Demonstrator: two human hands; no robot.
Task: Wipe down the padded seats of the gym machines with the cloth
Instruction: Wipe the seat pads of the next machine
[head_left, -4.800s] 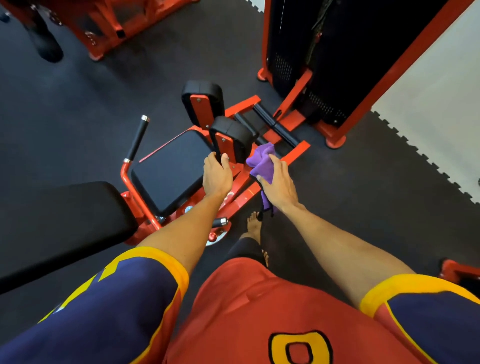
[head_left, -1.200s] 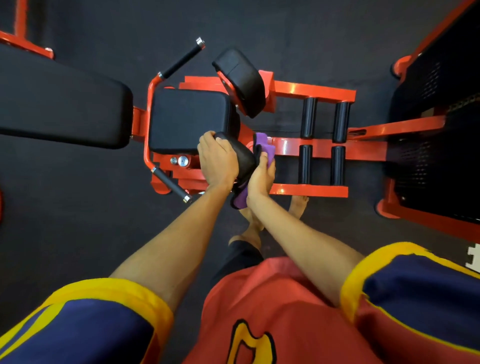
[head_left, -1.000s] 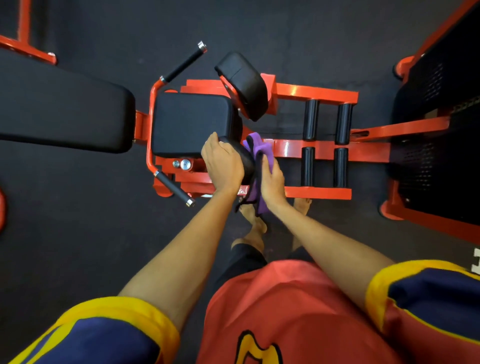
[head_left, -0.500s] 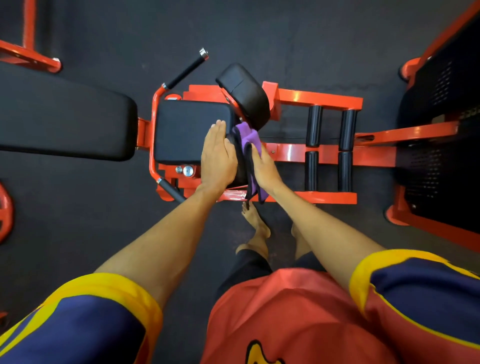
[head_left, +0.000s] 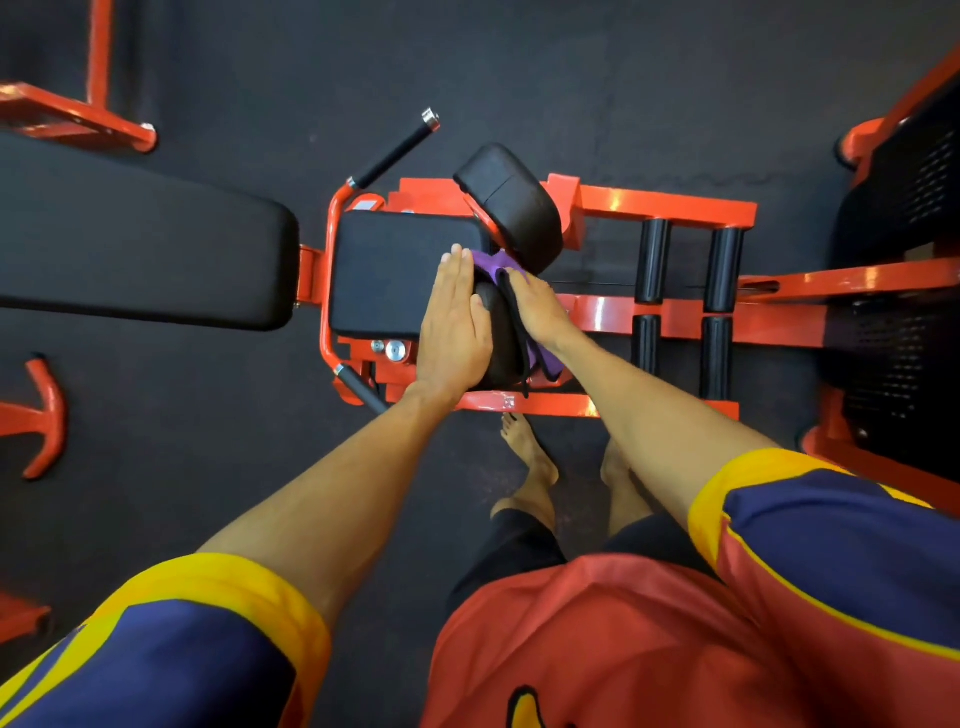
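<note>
Looking straight down over the person's own arms: dark rubber floor (head_left: 208, 467) fills most of the view. Largest item on it is a long black backrest pad (head_left: 135, 234) at left, lying crosswise. At far right stands a black perforated weight-stack housing (head_left: 904, 332), tied to the middle by an orange frame (head_left: 675, 205). Squarish black seat pad (head_left: 384, 270) sits in that frame, just right of the backrest pad. Two rounded black thigh pads stand at the seat's right edge: the far thigh pad (head_left: 511, 208), tilted, and the near thigh pad (head_left: 493, 356), mostly covered by the hands. Four black foam rollers (head_left: 652, 260) stand in pairs further right along the frame. A black-grip handle (head_left: 395, 148) with a chrome end juts out beyond the seat. Left hand (head_left: 454, 327) lies flat on the near thigh pad's left side, fingers straight and together, tips reaching the seat pad's edge, gripping nothing. Right hand (head_left: 535, 312) presses the purple cloth (head_left: 489, 263) against the same pad's right side with fingers laid fairly straight (thumb hidden). Cloth bunches over the pad's top between the two sets of fingertips and trails down under the right palm, a dark edge hanging loose. Bare feet (head_left: 527, 452) stand just below the frame rail. Small chrome knob (head_left: 395, 351) sits under the seat pad's near edge.
</note>
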